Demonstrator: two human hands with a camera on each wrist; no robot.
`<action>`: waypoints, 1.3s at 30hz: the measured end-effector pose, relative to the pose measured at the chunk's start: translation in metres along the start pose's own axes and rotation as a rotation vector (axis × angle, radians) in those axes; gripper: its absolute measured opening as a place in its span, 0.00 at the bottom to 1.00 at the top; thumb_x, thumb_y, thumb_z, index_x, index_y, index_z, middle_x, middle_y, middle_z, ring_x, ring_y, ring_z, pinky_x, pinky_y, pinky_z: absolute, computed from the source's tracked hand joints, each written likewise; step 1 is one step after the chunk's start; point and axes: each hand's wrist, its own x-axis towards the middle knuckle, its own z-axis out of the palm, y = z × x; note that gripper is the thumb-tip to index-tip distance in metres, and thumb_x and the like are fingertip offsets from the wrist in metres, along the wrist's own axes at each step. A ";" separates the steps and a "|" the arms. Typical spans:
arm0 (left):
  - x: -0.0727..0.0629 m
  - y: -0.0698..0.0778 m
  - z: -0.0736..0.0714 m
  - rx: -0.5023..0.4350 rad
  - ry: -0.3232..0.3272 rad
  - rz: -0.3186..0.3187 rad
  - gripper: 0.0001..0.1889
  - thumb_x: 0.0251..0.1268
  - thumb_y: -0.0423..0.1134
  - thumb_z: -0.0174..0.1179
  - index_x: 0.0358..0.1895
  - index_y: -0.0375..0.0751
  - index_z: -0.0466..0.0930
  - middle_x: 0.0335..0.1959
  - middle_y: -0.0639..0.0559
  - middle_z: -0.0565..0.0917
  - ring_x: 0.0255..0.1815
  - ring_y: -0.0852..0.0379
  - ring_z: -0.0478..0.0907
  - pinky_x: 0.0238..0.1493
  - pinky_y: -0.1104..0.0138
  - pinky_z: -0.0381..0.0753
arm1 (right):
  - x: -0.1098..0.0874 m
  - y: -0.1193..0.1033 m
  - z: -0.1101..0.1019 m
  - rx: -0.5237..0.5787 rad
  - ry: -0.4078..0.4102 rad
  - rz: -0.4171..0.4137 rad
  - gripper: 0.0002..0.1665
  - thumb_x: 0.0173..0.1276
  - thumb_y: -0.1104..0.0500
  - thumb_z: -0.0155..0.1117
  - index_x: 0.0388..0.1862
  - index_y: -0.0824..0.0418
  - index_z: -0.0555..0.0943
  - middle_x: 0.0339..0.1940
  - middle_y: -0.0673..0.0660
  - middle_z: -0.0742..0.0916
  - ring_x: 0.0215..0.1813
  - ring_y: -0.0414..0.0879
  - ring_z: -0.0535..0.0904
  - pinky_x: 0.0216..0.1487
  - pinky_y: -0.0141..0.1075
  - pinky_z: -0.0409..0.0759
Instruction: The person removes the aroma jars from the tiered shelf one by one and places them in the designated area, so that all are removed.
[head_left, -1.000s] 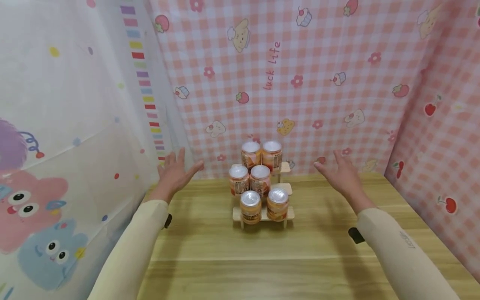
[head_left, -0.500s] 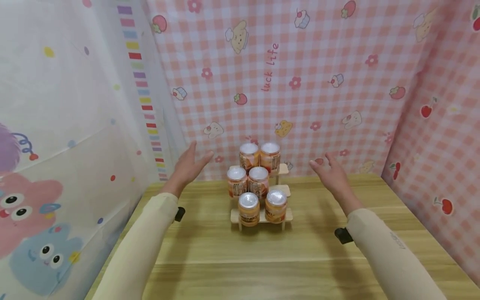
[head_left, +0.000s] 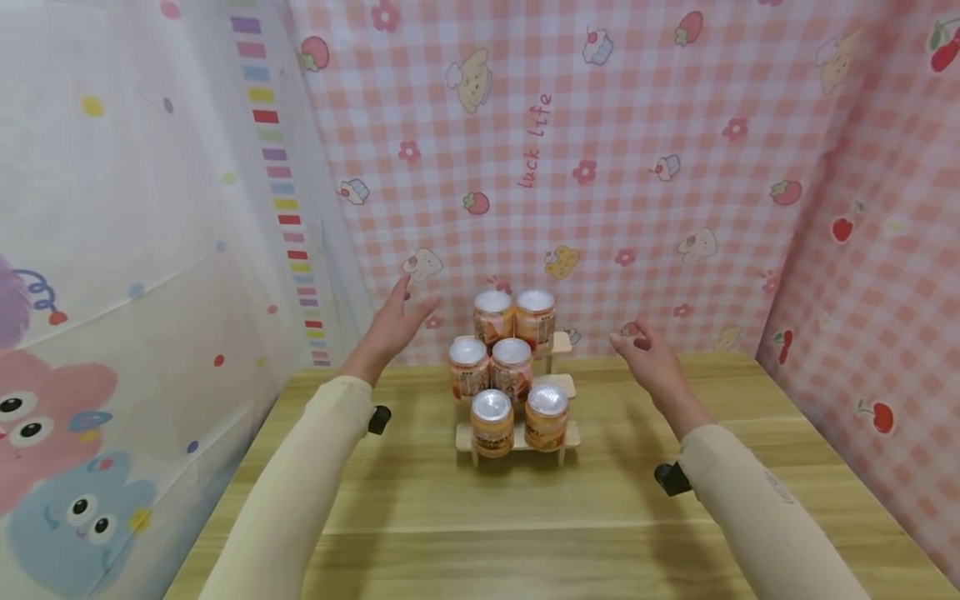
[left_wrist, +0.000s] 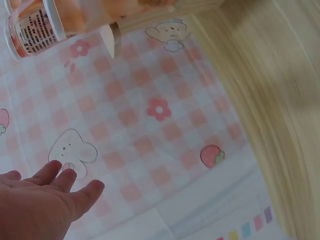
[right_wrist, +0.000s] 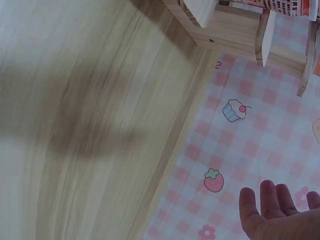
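Observation:
A three-step wooden rack stands near the back of the table, with two jars on each step. Orange fruit shows through the labelled jars, which have silvery lids: a top jar, a middle jar and a front jar among them. My left hand is in the air left of the rack, fingers extended, apart from the jars. On the other side my right hand hovers with fingers slightly bent and nothing in it. Both wrist views show empty fingers, with part of the rack at the right wrist view's top.
The wood-grain table stretches forward from the rack. Behind it hangs a pink checked cloth, which continues along the right side. A white cartoon-print sheet closes off the left. A dark wrist device shows under the right sleeve.
Both hands have moved inward toward the rack, the left hand farther than the right. The right fingers have bent a little more. The head view has shifted slightly; the jars stay in place.

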 end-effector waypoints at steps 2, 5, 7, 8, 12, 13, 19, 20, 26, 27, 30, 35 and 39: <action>0.002 0.002 0.003 -0.033 -0.001 -0.001 0.53 0.61 0.74 0.52 0.81 0.57 0.36 0.80 0.41 0.50 0.78 0.39 0.48 0.73 0.43 0.49 | 0.001 0.001 0.003 0.006 -0.007 0.016 0.48 0.75 0.39 0.54 0.82 0.55 0.45 0.77 0.72 0.58 0.75 0.66 0.57 0.70 0.58 0.61; 0.005 0.004 0.007 -0.099 -0.007 0.010 0.51 0.63 0.71 0.54 0.81 0.56 0.38 0.79 0.40 0.52 0.72 0.39 0.63 0.73 0.45 0.52 | 0.004 0.005 0.007 0.015 -0.011 0.021 0.44 0.77 0.42 0.54 0.82 0.55 0.48 0.76 0.72 0.60 0.74 0.66 0.58 0.69 0.58 0.63; 0.007 0.006 0.010 -0.128 -0.011 0.014 0.51 0.62 0.71 0.56 0.81 0.56 0.39 0.79 0.40 0.53 0.65 0.40 0.72 0.73 0.47 0.54 | 0.006 0.008 0.010 0.031 -0.009 0.006 0.43 0.77 0.45 0.54 0.82 0.58 0.50 0.75 0.73 0.61 0.74 0.65 0.58 0.69 0.57 0.63; 0.008 0.006 0.011 -0.139 -0.014 0.018 0.51 0.63 0.70 0.56 0.81 0.56 0.40 0.78 0.40 0.54 0.62 0.40 0.74 0.72 0.47 0.55 | 0.006 0.010 0.012 0.036 -0.006 -0.003 0.42 0.77 0.47 0.55 0.81 0.59 0.51 0.75 0.73 0.61 0.74 0.65 0.58 0.69 0.57 0.64; 0.012 0.009 0.016 -0.152 -0.022 0.025 0.52 0.62 0.70 0.57 0.81 0.55 0.41 0.78 0.41 0.56 0.66 0.41 0.70 0.71 0.47 0.58 | 0.006 0.017 0.017 0.030 -0.009 -0.015 0.41 0.78 0.50 0.54 0.80 0.64 0.52 0.75 0.73 0.61 0.74 0.65 0.59 0.68 0.57 0.64; 0.013 0.009 0.017 -0.156 -0.024 0.026 0.51 0.62 0.70 0.57 0.81 0.54 0.42 0.78 0.41 0.56 0.68 0.41 0.68 0.71 0.48 0.59 | 0.005 0.020 0.019 0.025 -0.010 -0.008 0.40 0.78 0.50 0.54 0.80 0.64 0.52 0.74 0.74 0.62 0.73 0.66 0.60 0.68 0.57 0.64; 0.019 0.010 0.025 -0.194 -0.022 0.041 0.47 0.66 0.65 0.58 0.81 0.50 0.46 0.76 0.41 0.59 0.70 0.41 0.65 0.67 0.51 0.67 | -0.003 0.034 0.031 0.035 -0.021 0.052 0.39 0.78 0.50 0.55 0.79 0.63 0.54 0.71 0.74 0.67 0.71 0.67 0.63 0.68 0.57 0.65; 0.019 0.010 0.027 -0.196 -0.018 0.048 0.46 0.67 0.63 0.58 0.80 0.48 0.47 0.75 0.40 0.61 0.71 0.42 0.64 0.68 0.51 0.67 | -0.005 0.037 0.033 0.035 -0.023 0.059 0.39 0.78 0.50 0.55 0.79 0.63 0.55 0.71 0.74 0.68 0.71 0.67 0.64 0.68 0.57 0.65; 0.026 0.007 0.036 -0.201 -0.013 0.068 0.40 0.69 0.56 0.60 0.78 0.47 0.54 0.72 0.40 0.66 0.74 0.44 0.60 0.70 0.51 0.62 | -0.016 0.052 0.044 0.065 -0.030 0.100 0.37 0.78 0.49 0.54 0.78 0.64 0.57 0.69 0.73 0.71 0.66 0.64 0.69 0.62 0.54 0.72; 0.027 0.007 0.038 -0.205 -0.018 0.067 0.39 0.69 0.55 0.61 0.78 0.47 0.55 0.72 0.40 0.66 0.73 0.44 0.61 0.70 0.50 0.62 | -0.018 0.054 0.045 0.081 -0.032 0.112 0.37 0.78 0.50 0.54 0.78 0.63 0.58 0.69 0.73 0.71 0.66 0.64 0.70 0.61 0.54 0.73; 0.029 0.006 0.042 -0.207 -0.031 0.070 0.38 0.69 0.52 0.62 0.77 0.48 0.57 0.71 0.41 0.68 0.72 0.44 0.62 0.70 0.50 0.62 | -0.023 0.059 0.049 0.118 -0.042 0.137 0.36 0.78 0.51 0.54 0.78 0.64 0.58 0.70 0.73 0.70 0.67 0.65 0.69 0.61 0.56 0.72; 0.034 0.007 0.049 -0.198 -0.072 0.060 0.39 0.66 0.53 0.65 0.77 0.50 0.58 0.72 0.44 0.68 0.72 0.45 0.63 0.70 0.50 0.62 | -0.028 0.069 0.060 0.159 -0.069 0.177 0.36 0.78 0.50 0.54 0.77 0.64 0.58 0.71 0.74 0.69 0.68 0.67 0.68 0.61 0.57 0.72; 0.035 0.007 0.054 -0.210 -0.105 0.059 0.40 0.65 0.51 0.67 0.76 0.50 0.59 0.72 0.43 0.67 0.71 0.45 0.64 0.70 0.50 0.63 | -0.037 0.077 0.072 0.222 -0.086 0.193 0.36 0.78 0.54 0.55 0.77 0.66 0.57 0.70 0.76 0.68 0.67 0.70 0.69 0.60 0.57 0.74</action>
